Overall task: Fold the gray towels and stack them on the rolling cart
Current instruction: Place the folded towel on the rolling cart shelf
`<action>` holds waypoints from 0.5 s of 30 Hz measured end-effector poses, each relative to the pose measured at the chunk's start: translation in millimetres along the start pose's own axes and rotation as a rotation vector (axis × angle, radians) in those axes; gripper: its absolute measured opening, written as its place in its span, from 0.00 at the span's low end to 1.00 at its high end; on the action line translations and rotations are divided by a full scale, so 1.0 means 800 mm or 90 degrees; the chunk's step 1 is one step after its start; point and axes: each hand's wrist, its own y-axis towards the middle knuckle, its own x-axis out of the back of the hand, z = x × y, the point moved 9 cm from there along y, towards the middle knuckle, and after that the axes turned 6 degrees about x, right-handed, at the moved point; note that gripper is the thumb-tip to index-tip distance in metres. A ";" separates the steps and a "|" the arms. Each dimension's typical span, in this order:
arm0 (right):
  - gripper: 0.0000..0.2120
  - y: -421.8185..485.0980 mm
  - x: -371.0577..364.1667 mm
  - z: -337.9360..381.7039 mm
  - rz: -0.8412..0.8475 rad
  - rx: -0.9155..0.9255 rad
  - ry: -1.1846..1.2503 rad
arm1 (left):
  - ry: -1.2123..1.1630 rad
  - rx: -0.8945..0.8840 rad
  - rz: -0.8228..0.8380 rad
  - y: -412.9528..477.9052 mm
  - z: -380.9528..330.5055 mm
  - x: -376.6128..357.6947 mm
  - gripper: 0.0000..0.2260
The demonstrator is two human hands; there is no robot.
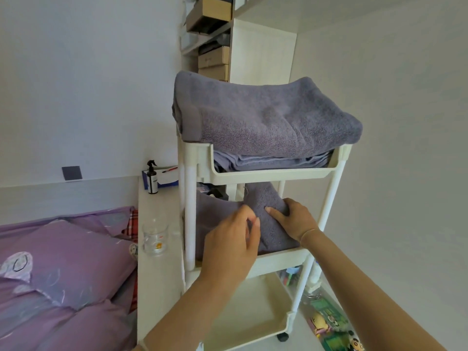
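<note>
Two bare forearms are stretched up from the lower edge toward the cart (pixel 273 173), a white three-tier frame on wheels. Its middle tier is occupied by a gray towel (pixel 268 198), which is folded and lies slanted, with one end raised toward the back. The right hand (pixel 291 219) is closed on that towel's upper fold: the thumb is pressed flat on the front face and the fingers are wrapped over the ridge. The left hand (pixel 230 244) is held just in front of the towel with its back to the camera and its fingers curled; whether cloth is caught in them cannot be told. A thin bracelet (pixel 310 233) is worn on the right wrist. On the top tier a stack (pixel 266 117) of folded gray towels is piled, rising above the rim and overhanging it. Left of the cart, a glass cup (pixel 155 239) is set on a pale ledge (pixel 157 287), with a dark spray bottle (pixel 152 178) beside a blue box (pixel 167 179) farther back. A purple pillow (pixel 68 259) is seen at far left, and cardboard boxes (pixel 212 11) are shelved behind the cart.
</note>
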 end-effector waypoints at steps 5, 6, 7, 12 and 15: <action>0.23 -0.003 0.012 0.000 -0.046 -0.024 -0.004 | 0.279 0.142 0.125 0.013 0.063 -0.053 0.21; 0.23 -0.002 0.014 -0.001 -0.053 -0.026 0.000 | 0.305 0.152 0.137 0.011 0.073 -0.058 0.22; 0.23 -0.001 0.014 -0.001 -0.056 -0.027 -0.001 | 0.305 0.147 0.122 0.011 0.077 -0.057 0.22; 0.24 0.009 -0.005 -0.014 0.013 -0.072 -0.158 | 0.321 0.128 0.127 0.012 0.080 -0.057 0.25; 0.25 0.010 -0.017 -0.014 0.094 -0.067 -0.274 | 0.321 0.130 0.132 0.009 0.078 -0.056 0.27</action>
